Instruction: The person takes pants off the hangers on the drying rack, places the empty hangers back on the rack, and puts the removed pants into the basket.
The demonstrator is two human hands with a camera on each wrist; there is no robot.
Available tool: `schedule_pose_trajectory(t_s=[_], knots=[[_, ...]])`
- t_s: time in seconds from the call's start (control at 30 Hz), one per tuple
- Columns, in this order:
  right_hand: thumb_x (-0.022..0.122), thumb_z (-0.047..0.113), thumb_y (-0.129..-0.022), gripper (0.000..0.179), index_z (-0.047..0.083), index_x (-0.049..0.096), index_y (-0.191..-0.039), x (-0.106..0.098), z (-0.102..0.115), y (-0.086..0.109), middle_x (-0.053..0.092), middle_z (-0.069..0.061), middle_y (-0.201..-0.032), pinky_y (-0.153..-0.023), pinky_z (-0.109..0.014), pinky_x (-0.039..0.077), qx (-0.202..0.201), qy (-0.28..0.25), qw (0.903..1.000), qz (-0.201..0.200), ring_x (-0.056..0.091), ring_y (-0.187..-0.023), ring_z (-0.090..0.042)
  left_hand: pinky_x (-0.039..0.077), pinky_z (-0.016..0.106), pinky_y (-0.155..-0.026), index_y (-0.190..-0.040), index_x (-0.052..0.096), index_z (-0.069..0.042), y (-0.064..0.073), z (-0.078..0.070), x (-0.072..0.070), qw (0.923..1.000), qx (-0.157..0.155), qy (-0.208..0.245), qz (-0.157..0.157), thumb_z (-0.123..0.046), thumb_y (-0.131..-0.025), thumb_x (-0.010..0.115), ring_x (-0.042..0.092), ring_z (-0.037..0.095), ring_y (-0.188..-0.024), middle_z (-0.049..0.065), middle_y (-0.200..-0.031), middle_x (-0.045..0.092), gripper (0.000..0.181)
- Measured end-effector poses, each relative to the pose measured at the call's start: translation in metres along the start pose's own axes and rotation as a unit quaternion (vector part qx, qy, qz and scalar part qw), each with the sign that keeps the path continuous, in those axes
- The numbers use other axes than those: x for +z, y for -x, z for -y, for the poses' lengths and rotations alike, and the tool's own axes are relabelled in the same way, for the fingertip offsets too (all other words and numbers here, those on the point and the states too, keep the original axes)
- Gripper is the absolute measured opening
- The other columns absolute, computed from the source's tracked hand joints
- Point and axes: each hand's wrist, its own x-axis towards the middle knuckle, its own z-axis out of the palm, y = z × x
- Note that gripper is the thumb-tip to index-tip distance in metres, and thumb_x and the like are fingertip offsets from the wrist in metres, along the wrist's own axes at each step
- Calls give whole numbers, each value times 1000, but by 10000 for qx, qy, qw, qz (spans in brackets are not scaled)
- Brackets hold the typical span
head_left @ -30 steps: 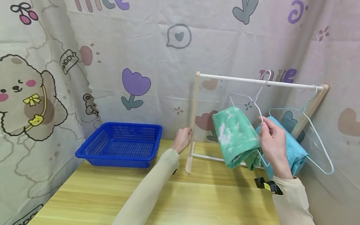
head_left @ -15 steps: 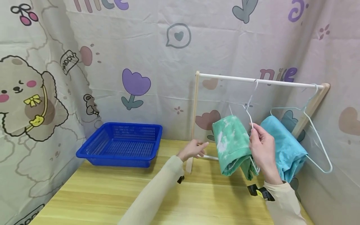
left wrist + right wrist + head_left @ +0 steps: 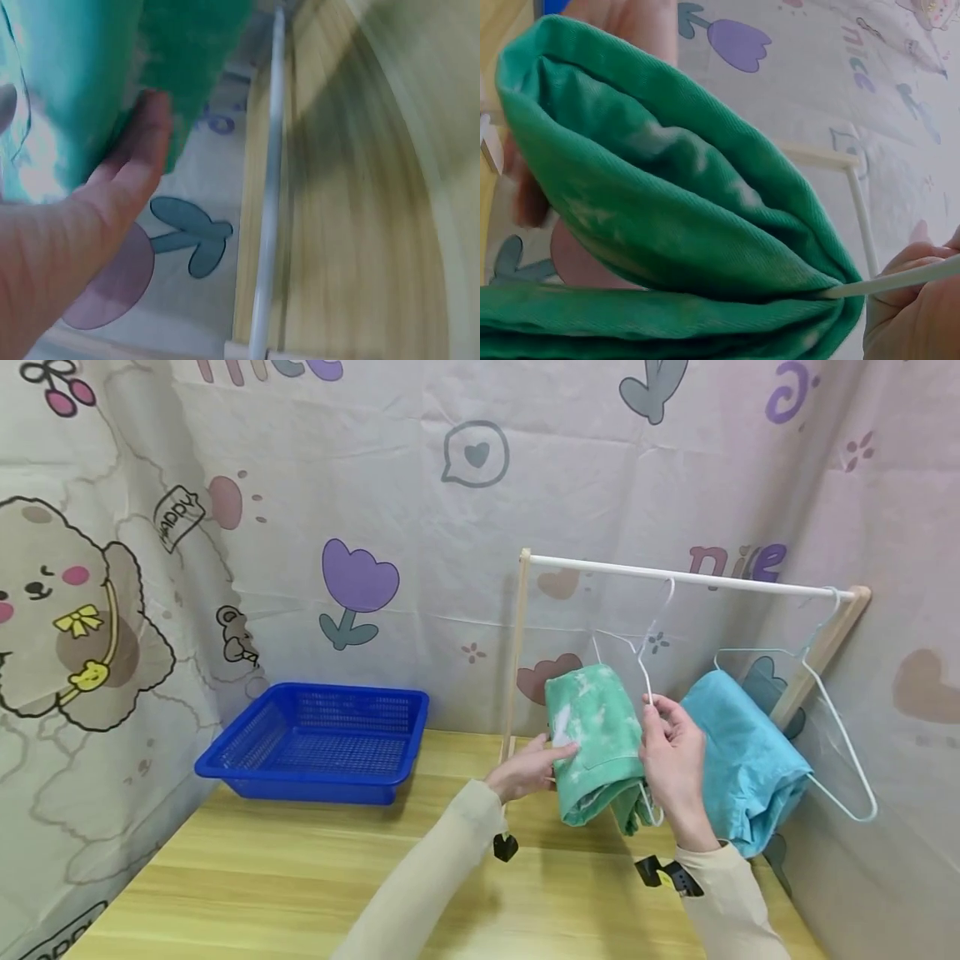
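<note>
A folded green tie-dye garment (image 3: 600,735) drapes over the bottom bar of a white wire clothes hanger (image 3: 647,672), whose hook meets the rack's top rod. My right hand (image 3: 675,760) pinches the hanger's sloping side wire. With the thumb in front and fingers behind, my left hand (image 3: 528,768) holds the garment's left side. The left wrist view shows those fingers (image 3: 146,142) against the cloth. From the right wrist view, the garment's folded end (image 3: 682,187) hangs open in loose layers around the hanger wire (image 3: 900,277).
The clothes rack (image 3: 517,652) has wooden side posts and a white top rod (image 3: 600,565). A blue folded garment (image 3: 742,760) hangs at its right on a light blue hanger (image 3: 840,727). A blue plastic basket (image 3: 315,789) stands left on the wooden table (image 3: 300,877). Printed cloth hangs behind.
My left hand has left the rack's left post and moved right onto the green garment. My right hand has lowered the hanger and shifted it left, its hook now at the rod.
</note>
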Motion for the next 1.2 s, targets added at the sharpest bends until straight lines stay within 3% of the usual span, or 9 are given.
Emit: schedule_pose_trajectory(t_s=[0.23,0.43,0.6,0.77,0.83,0.93,1.03,1.2], knots=[[46,27,-104,19,10,52,-100,2,-9,-1,31,6,-44,-33,-28,22,595,-800,9949,151,29,-33,-8,55,41,-91,-136,47,-11,0,-7,-1,9954,36,930,-218,-35,-92,69,67,22,-105,10,-122,65,55],[43,30,-105,31,6,46,-85,-1,-18,-8,29,6,-44,-32,-30,17,778,-1372,9870,307,25,-31,-8,54,45,-94,-141,45,-15,1,-16,2,9873,206,1472,-561,-23,-95,65,66,26,-109,11,-123,64,51],[44,41,-103,43,14,38,-70,-6,-23,-12,29,7,-43,-33,-31,13,1223,-1682,9773,402,24,-31,-8,49,48,-100,-148,37,-20,4,-21,12,9834,603,1451,-906,-13,-99,54,61,26,-116,11,-129,58,52],[48,46,-100,51,15,36,-61,-10,-29,-17,29,7,-41,-33,-29,15,1395,-1808,9730,347,25,-30,-7,50,45,-99,-142,49,-19,7,-30,19,9781,1156,998,-1412,-10,-99,53,61,24,-111,9,-125,60,44],[48,43,-101,46,15,44,-64,-12,-32,-19,30,7,-42,-32,-27,17,1343,-1671,9766,188,26,-30,-7,50,44,-99,-139,53,-17,8,-35,21,9746,1406,819,-1540,-9,-99,54,62,23,-110,9,-125,61,41],[45,36,-104,33,14,59,-83,-16,-36,-21,31,8,-43,-30,-26,20,1280,-1297,9833,-8,26,-29,-6,50,43,-100,-136,57,-16,8,-44,23,9700,1689,668,-1617,-8,-98,55,62,22,-109,8,-124,62,39],[39,32,-106,26,15,59,-104,-22,-41,-22,30,9,-44,-30,-26,22,1389,-811,9870,78,25,-30,-6,51,41,-97,-134,60,-15,9,-51,24,9666,1874,640,-1629,-8,-98,56,64,21,-106,9,-122,63,37],[36,28,-106,23,14,55,-100,-24,-53,-21,30,10,-43,-31,-24,23,1820,-552,9813,295,24,-30,-5,52,40,-97,-132,61,-13,10,-64,28,9623,2114,698,-1562,-7,-97,56,63,21,-105,10,-122,63,35]])
